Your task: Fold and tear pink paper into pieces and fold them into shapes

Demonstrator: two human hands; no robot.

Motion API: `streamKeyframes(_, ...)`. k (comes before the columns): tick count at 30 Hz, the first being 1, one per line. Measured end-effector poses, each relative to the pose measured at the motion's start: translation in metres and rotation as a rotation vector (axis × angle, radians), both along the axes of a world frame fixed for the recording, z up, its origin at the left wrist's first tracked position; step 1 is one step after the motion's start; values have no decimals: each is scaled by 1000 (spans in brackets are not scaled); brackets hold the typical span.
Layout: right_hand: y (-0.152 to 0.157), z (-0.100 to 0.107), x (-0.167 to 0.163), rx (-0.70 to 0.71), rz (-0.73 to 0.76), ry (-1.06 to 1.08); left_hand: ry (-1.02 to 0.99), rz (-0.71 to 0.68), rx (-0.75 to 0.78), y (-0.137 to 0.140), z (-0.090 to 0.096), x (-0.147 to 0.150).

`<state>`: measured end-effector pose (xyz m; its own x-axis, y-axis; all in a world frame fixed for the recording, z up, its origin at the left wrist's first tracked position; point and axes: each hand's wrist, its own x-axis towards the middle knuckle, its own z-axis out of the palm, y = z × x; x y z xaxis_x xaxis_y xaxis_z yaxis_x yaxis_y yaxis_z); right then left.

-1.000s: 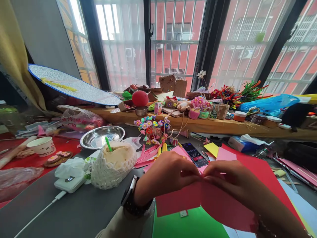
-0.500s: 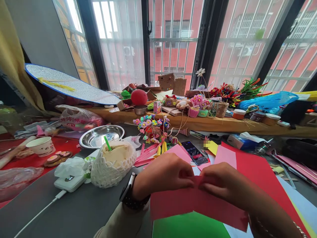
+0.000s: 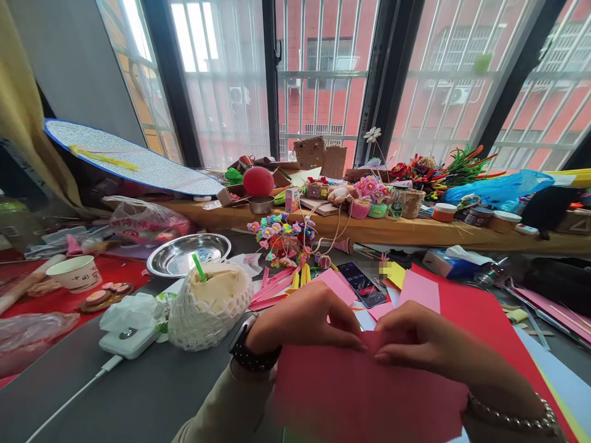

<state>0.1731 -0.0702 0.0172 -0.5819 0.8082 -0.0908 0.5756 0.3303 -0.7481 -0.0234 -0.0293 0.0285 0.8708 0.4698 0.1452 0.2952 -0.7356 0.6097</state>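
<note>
A sheet of dark pink paper hangs toward me from both hands, its lower part blurred. My left hand, with a watch on the wrist, pinches its top edge near the middle. Close beside it, my right hand pinches the same edge; a beaded bracelet circles that wrist. Under the right forearm lies a large red sheet with a lighter pink piece on it. Just beyond my hands rests a phone with its screen lit.
A coconut in white foam netting with a green straw stands left of my hands. Behind it is a steel plate. A paper cup and a white charger with a cable are farther left. Crocheted flowers stand beyond the phone.
The pink paper has opened out from a narrow, bent band into a broader sheet hanging lower. It now covers most of the green sheet beneath. Both hands stay nearly in place.
</note>
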Motion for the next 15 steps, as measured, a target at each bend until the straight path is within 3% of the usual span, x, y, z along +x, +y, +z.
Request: streamKeyframes(15,5,1,1,3,29,38,-57,0,-35,1,-4,2)
